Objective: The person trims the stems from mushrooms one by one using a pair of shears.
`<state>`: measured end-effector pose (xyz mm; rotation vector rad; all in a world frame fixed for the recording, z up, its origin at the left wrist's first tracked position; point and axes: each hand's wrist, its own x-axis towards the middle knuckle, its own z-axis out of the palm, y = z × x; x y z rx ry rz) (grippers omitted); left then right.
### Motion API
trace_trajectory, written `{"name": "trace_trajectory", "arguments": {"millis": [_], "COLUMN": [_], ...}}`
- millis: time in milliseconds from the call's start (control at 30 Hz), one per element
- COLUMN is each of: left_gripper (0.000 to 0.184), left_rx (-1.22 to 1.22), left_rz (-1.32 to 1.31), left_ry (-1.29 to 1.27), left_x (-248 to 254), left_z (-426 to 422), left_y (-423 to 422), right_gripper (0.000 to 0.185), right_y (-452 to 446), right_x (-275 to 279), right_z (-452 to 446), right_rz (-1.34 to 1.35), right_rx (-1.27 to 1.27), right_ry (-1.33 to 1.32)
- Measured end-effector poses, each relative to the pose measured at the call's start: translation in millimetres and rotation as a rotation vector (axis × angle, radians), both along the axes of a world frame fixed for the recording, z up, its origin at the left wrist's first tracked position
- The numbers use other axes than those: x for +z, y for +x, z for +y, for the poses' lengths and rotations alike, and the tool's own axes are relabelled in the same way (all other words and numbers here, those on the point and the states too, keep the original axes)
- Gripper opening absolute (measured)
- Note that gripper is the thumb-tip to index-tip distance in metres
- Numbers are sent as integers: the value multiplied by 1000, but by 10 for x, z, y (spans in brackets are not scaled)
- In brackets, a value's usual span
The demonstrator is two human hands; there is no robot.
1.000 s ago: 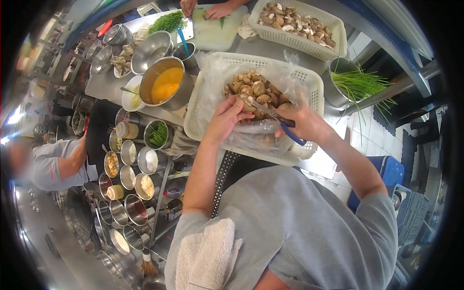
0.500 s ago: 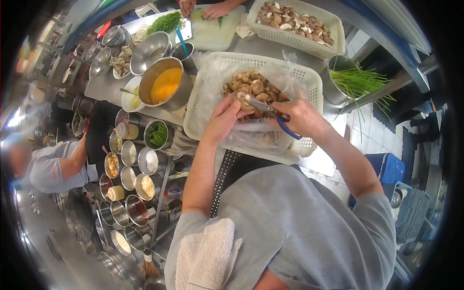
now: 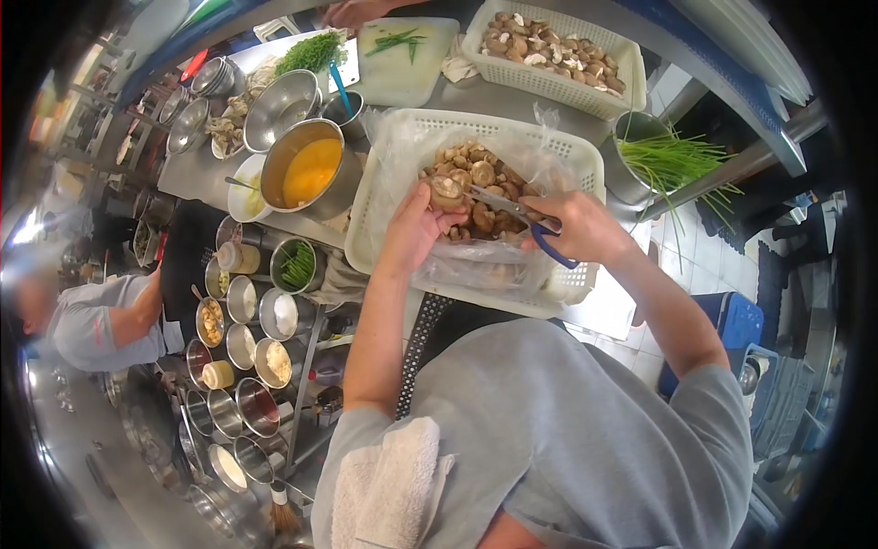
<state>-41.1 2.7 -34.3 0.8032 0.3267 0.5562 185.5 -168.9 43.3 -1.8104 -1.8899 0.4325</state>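
My left hand (image 3: 419,224) grips a mushroom (image 3: 446,191) between thumb and fingers, its pale underside turned up. In my right hand (image 3: 578,227) is a pair of scissors (image 3: 551,244) with blue handles; the blades point left, their tips close to that mushroom. Whether the blades touch it I cannot tell. Both hands are over a clear plastic bag (image 3: 395,151) full of brown mushrooms (image 3: 485,172). The bag lies in a white perforated crate (image 3: 590,165).
Behind stands a second crate (image 3: 476,59) of mushrooms, near a cutting board (image 3: 402,78) with green stalks. A pot of yellow liquid (image 3: 309,174) is at left, a pot of long chives (image 3: 672,160) at right. Another person (image 3: 110,320) stands far left, beside several metal containers.
The scissors' blades have drawn back from the mushroom, which my left hand now holds a little further left with its underside showing. The other person's hands have left the cutting board.
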Motion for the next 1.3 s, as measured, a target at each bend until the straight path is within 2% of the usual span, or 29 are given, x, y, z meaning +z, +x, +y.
{"name": "trace_trajectory", "arguments": {"millis": [67,267,433,733,933,1133,1233,1300], "left_gripper": [47,45,48,49,48,43,42,42], "left_rx": [-29,-80,-25,-22,-18,-5,-45,-84], "left_rz": [4,18,53,139,110,153,157,147], "left_ry": [-75,-66,-5,-19,-96,-177,-198,-179], "left_x": [50,144,122,13,29,75,39,39], "left_z": [-10,-39,-79,-18,-21,-20,24,42], "left_y": [-20,-32,-12,9,31,43,24,15], "right_gripper": [53,52,54,55,48,38,37,38], "right_y": [17,56,29,11,-9,-12,36,72], "right_x": [35,166,185,33,-68,-177,-176,-191], "right_z": [18,67,138,258,272,279,286,269], "right_rz": [-37,-107,-140,-87,-88,46,264,307], "right_rx": [17,97,130,153,133,111,114,131], "right_ry": [35,16,-55,-118,-94,-176,-271,-358]}}
